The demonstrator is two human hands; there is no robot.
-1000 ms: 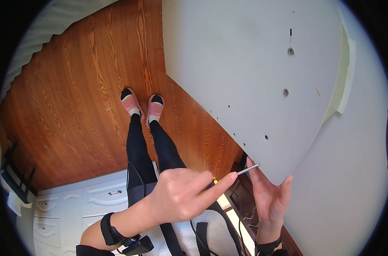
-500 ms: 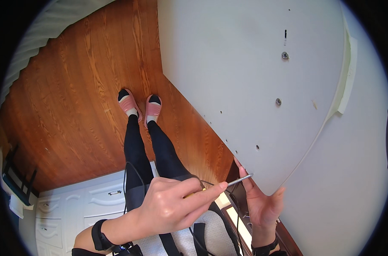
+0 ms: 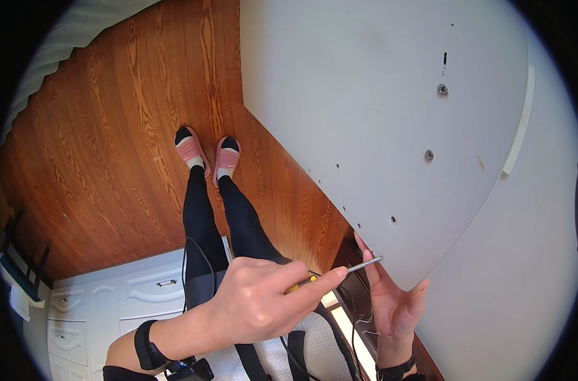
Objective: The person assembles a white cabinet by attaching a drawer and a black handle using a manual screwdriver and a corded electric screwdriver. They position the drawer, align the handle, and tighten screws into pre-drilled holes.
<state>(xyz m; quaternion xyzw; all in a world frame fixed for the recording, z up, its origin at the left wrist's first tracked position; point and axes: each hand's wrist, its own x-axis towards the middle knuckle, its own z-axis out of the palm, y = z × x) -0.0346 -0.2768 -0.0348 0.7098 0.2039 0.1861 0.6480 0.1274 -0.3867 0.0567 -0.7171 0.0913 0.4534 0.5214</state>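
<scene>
A screwdriver (image 3: pixel 364 264) with a metal shaft and a yellow-and-dark handle is gripped in my left hand (image 3: pixel 254 298), its fingers wrapped round the handle. The shaft points right, with its tip over the lower corner of a large white board (image 3: pixel 378 127); I cannot tell whether it touches. That corner rests in my right hand (image 3: pixel 397 308), with the thumb on one edge and the fingers along the other. Two cross-head screws stand in the board, an upper screw (image 3: pixel 442 89) and a lower screw (image 3: pixel 429 155). Several small holes lie near its lower left edge.
A white strip (image 3: pixel 520 124) runs behind the board's right edge, against a pale surface (image 3: pixel 511 267). My feet in pink slippers (image 3: pixel 192 151) stand on the wooden floor (image 3: pixel 105 159). White drawers (image 3: pixel 152 289) are at the lower left; thin black cables hang by my legs.
The board has shifted slightly right, covering more of the strip behind it. My left hand and the screwdriver have moved a little right; my right hand still holds the corner.
</scene>
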